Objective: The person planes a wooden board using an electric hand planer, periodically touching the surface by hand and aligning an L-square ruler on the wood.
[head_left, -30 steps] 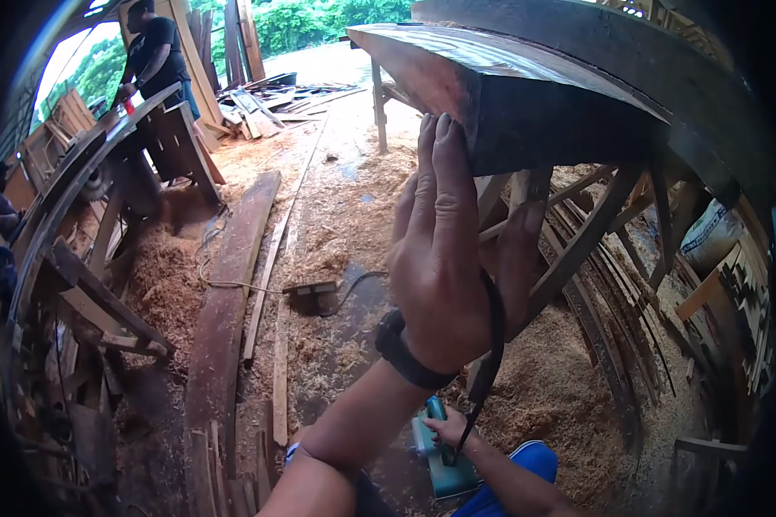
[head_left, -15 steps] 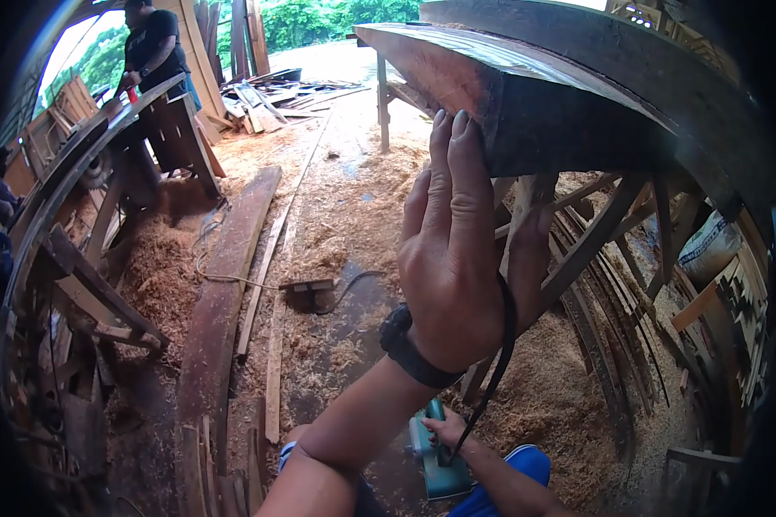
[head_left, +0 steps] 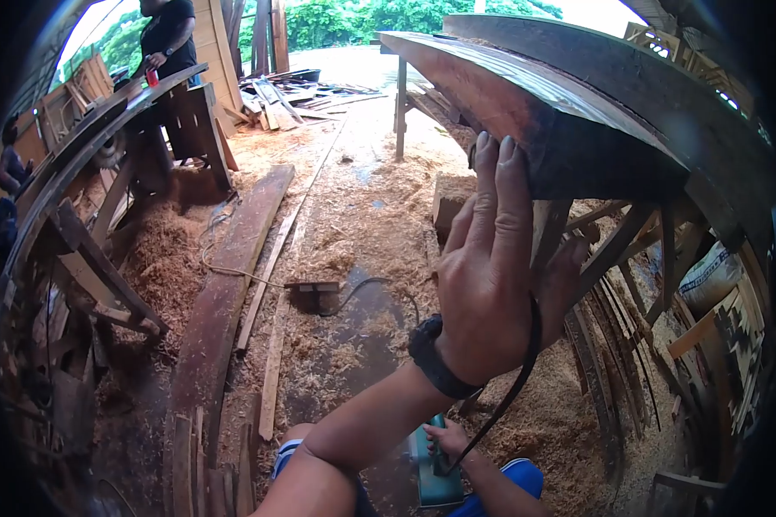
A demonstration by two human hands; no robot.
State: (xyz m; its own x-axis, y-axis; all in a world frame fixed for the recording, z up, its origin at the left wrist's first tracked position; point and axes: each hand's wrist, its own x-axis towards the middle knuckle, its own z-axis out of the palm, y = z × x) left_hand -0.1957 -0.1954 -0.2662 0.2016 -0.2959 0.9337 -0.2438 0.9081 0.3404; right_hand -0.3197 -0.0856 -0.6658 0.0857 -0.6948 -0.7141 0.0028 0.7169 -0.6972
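Under stiff, likely heavy timber [head_left: 612, 164] and straight-fingered left hand [head_left: 490, 297], take the rigid, weighty-looking green tool [head_left: 441, 488] by its handle [head_left: 438, 422], wrapped in the right hand [head_left: 449, 440].

On my feed I record a dark-shirted person [head_left: 178, 39] standing at the left-side table [head_left: 177, 80]; a long brown plank [head_left: 207, 345] lying amid wood shavings [head_left: 172, 246]; scrap lumber [head_left: 278, 108] piled farther back; and, at right, a printed sack [head_left: 711, 280].
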